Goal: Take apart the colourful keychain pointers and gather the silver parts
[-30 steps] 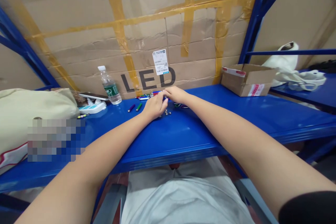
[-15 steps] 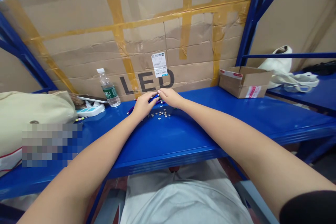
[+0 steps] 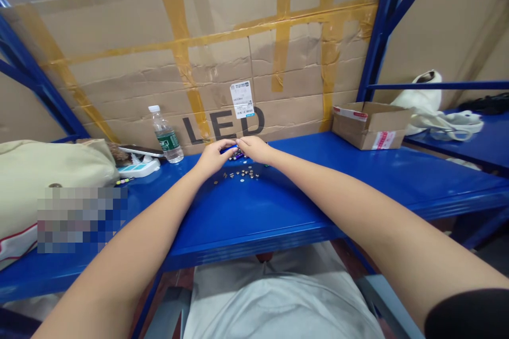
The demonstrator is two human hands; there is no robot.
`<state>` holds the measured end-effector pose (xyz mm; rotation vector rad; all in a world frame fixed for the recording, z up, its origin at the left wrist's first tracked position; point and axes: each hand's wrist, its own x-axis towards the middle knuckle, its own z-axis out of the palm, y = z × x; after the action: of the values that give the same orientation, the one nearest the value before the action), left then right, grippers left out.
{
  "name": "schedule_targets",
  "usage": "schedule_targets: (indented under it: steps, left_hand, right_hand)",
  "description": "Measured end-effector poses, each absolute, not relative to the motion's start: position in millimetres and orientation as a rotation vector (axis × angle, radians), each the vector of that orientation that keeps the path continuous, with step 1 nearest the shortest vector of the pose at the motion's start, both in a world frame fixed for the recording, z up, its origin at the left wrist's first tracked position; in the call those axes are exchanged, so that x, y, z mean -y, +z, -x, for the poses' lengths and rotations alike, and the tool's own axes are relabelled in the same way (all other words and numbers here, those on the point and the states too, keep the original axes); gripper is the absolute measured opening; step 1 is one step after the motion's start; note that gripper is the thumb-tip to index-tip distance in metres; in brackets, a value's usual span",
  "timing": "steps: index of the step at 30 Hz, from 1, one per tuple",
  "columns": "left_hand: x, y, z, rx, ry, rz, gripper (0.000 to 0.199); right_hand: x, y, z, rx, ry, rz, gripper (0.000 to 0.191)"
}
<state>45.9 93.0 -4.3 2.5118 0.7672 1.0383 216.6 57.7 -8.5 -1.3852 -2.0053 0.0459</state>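
Hands point(image 3: 255, 149) curved around blue-purple pieces point(image 3: 237, 155), mostly hidden; grip unclear.

The fingers of the left hand point(image 3: 211, 159) and the right hand point(image 3: 256, 149) hide most of the blue and purple pieces point(image 3: 237, 157), so one cannot tell whether they are gripped. On the near side of the fingers, the metallic bits point(image 3: 244, 173) are too small to name. Far left of the fingers, the view's edge cuts the pale bag point(image 3: 59, 167), and blurred squares point(image 3: 81, 214) cover part of it.
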Motion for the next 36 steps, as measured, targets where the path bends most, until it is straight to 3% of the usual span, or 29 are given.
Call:
schedule_targets:
  steps: [4,9,15,22,28,36]
  left_hand:
    - [-106.4,1.8,-30.5,-0.820,0.669,-2.456,0.035]
    - [-125.1,2.2,-8.0,-1.014,0.523,-2.387,0.052]
    - [-141.3,0.1,6.9,-1.428,0.539,-2.784,0.028]
    - [-146.4,-9.1,9.1,-1.779,0.352,-2.804,0.026]
    - [-140.3,-10.1,4.9,-1.815,0.261,-2.784,0.026]
    - [-139.9,-1.5,-31.7,-1.514,0.482,-2.967,0.026]
  right_hand:
    - [-59.2,-10.7,-220.8,2.108,-0.070,1.391,0.038]
    - [-51.1,-5.3,-225.2,2.122,-0.305,1.463,0.039]
    - [-47.1,-4.5,-227.5,2.352,-0.366,1.609,0.036]
    - [-40.7,-9.1,-201.1,2.496,-0.483,1.483,0.033]
    - [-33.3,-14.9,-182.8,2.652,-0.423,1.347,0.031]
    - [-35.1,-3.2,-194.6,2.397,-0.454,1.455,0.039]
